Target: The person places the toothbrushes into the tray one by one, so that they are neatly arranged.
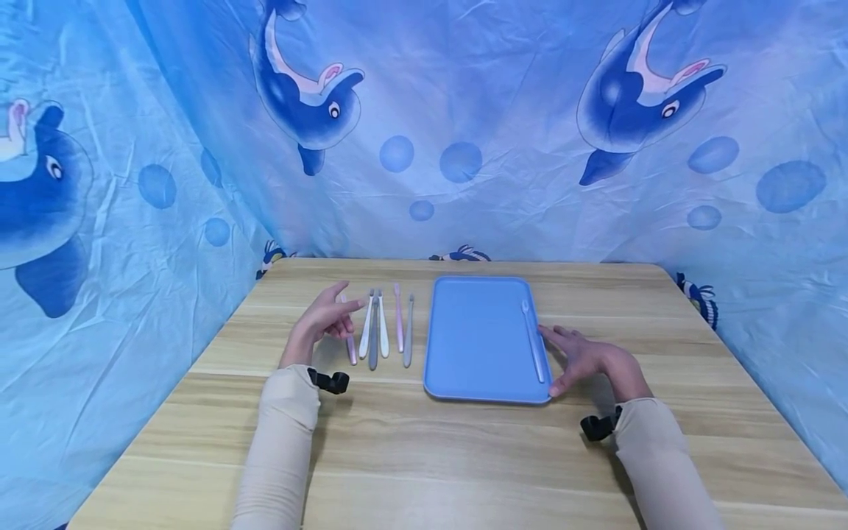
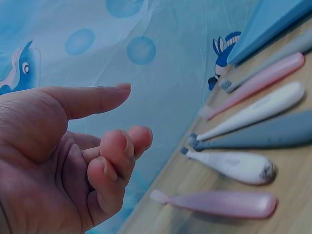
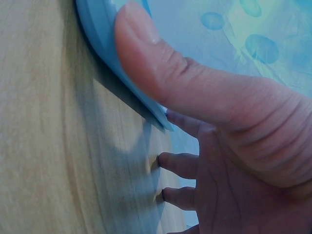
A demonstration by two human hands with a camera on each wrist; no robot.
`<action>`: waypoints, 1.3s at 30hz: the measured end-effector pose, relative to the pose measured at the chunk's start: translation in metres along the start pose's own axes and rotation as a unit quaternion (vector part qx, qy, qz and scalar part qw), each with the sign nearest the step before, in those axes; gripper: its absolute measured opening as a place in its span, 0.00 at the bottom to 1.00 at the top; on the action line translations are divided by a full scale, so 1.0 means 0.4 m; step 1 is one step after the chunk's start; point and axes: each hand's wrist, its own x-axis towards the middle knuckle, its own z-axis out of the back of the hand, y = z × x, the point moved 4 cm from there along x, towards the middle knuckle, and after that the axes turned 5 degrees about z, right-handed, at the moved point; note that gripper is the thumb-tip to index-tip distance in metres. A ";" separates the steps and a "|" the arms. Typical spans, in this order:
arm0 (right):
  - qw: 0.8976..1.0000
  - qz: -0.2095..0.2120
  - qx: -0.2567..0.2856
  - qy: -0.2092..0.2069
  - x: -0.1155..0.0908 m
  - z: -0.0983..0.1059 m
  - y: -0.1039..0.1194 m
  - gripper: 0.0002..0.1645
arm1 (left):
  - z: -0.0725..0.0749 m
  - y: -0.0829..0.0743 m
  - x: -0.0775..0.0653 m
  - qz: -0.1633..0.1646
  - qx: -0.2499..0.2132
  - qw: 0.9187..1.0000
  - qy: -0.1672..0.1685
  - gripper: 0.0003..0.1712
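My left hand (image 1: 324, 315) hovers above the leftmost pink toothbrush (image 1: 351, 350), its fingers loosely bent and the palm holding nothing. Several toothbrushes lie side by side there: white (image 2: 234, 165), dark grey (image 2: 258, 131), another white one (image 2: 258, 108), a second pink (image 2: 263, 80) and a lighter grey one (image 1: 408, 335). A blue tray (image 1: 473, 338) lies to their right, with one pale toothbrush (image 1: 533, 342) lengthwise along its right side. Against the tray's right rim my right hand (image 1: 586, 358) rests with spread fingers, thumb on the rim near the front corner; some fingertips touch the table.
The wooden table (image 1: 424, 456) extends in front of the tray and to both sides. A blue curtain (image 1: 424, 96) with dolphin prints hangs behind the table and along its sides.
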 end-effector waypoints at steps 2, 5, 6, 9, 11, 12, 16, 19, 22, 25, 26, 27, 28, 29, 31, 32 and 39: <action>1.000 0.001 0.000 0.000 0.000 -0.002 -0.001 0.80 | 0.002 0.002 -0.007 0.004 0.005 1.000 0.000 0.50; 1.000 0.000 -0.001 0.000 0.000 -0.004 -0.002 0.80 | 0.006 0.013 -0.009 0.008 0.005 1.000 -0.004 0.50; 1.000 -0.001 -0.002 0.000 0.000 -0.005 -0.002 0.80 | 0.009 0.019 -0.006 0.007 0.005 1.000 -0.005 0.50; 1.000 -0.002 -0.002 0.000 -0.001 -0.006 -0.003 0.81 | 0.016 0.039 0.005 0.004 0.008 1.000 -0.009 0.51; 1.000 -0.001 0.000 0.001 -0.001 -0.007 -0.003 0.81 | 0.021 0.051 0.012 0.004 0.013 1.000 -0.014 0.51; 1.000 0.000 0.001 0.001 -0.001 -0.007 -0.003 0.81 | 0.023 0.056 0.014 0.005 0.017 1.000 -0.016 0.52; 1.000 0.004 0.005 0.003 -0.002 -0.007 -0.004 0.81 | 0.029 0.078 0.022 0.025 0.041 0.998 -0.027 0.54; 1.000 0.007 0.005 0.002 -0.002 -0.006 -0.003 0.80 | 0.028 0.095 0.024 0.052 0.065 0.996 -0.032 0.56; 1.000 0.008 0.005 0.004 -0.002 -0.006 -0.002 0.80 | 0.023 0.108 0.021 0.078 0.077 0.994 -0.031 0.57; 1.000 0.004 0.006 0.005 -0.003 -0.005 -0.002 0.80 | 0.015 0.113 0.020 0.089 0.075 0.993 -0.028 0.58; 1.000 0.002 0.006 0.005 -0.003 -0.004 -0.002 0.80 | 0.013 0.113 0.020 0.089 0.077 0.993 -0.027 0.58; 1.000 0.001 0.006 0.005 -0.004 -0.004 -0.002 0.80 | 0.011 0.112 0.020 0.088 0.076 0.993 -0.025 0.58; 1.000 -0.001 0.005 0.005 -0.004 -0.003 -0.002 0.80 | 0.009 0.112 0.020 0.088 0.077 0.993 -0.024 0.58; 1.000 -0.001 0.004 0.005 -0.004 -0.002 -0.001 0.80 | 0.008 0.112 0.020 0.089 0.077 0.993 -0.024 0.58; 1.000 0.000 0.002 0.005 -0.004 -0.001 0.000 0.80 | 0.007 0.112 0.021 0.091 0.076 0.993 -0.024 0.58; 1.000 0.002 0.001 0.004 -0.004 0.000 0.001 0.80 | 0.007 0.112 0.021 0.091 0.078 0.992 -0.023 0.58; 1.000 0.006 0.001 0.002 -0.005 0.004 0.000 0.80 | -0.002 0.118 0.028 0.090 0.086 0.992 -0.015 0.57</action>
